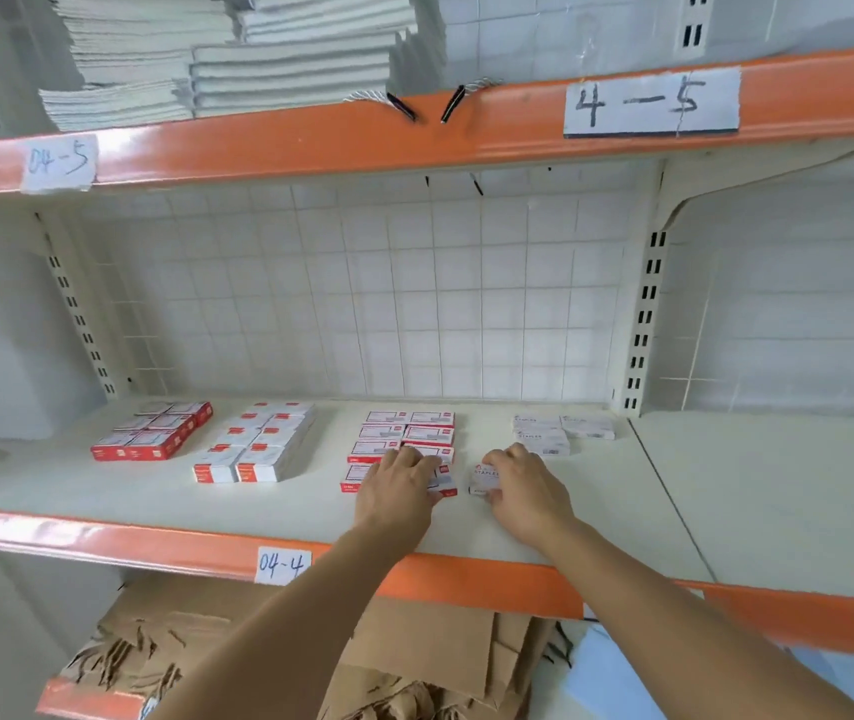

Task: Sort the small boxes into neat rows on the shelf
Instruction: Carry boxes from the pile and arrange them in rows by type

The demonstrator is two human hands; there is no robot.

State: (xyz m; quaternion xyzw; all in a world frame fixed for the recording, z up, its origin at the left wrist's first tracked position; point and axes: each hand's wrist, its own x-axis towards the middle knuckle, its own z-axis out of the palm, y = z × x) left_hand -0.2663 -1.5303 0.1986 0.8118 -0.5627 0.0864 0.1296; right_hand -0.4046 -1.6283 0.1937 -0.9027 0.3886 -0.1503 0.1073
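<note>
Head view, lower shelf: brown paper bags point(414, 662) lie heaped under the orange shelf edge point(466, 579); a paper tag point(282, 565) on that edge reads 04-4
Left hand: the left hand point(396, 491) lies palm down with fingers spread and fairly straight, resting on the front boxes of the third stack point(407, 444)
Right hand: the right hand point(526, 485) has its fingers and thumb curled round a white staples box point(483, 479); that box sits on the shelf board point(622, 511), just right of the third stack and apart from it
Box groups: four groups stand along the board; red boxes point(152, 433) at far left; white and red boxes point(253, 449) next; the third stack in two columns; pale staples boxes point(562, 431) at right, near the back
Back: a white wire grid point(362, 304) closes the bay behind the boxes
Upper shelf: an orange beam point(310, 142) carries labels 04-5 and 4-5; stacked white paper bags point(227, 54) lie on top
</note>
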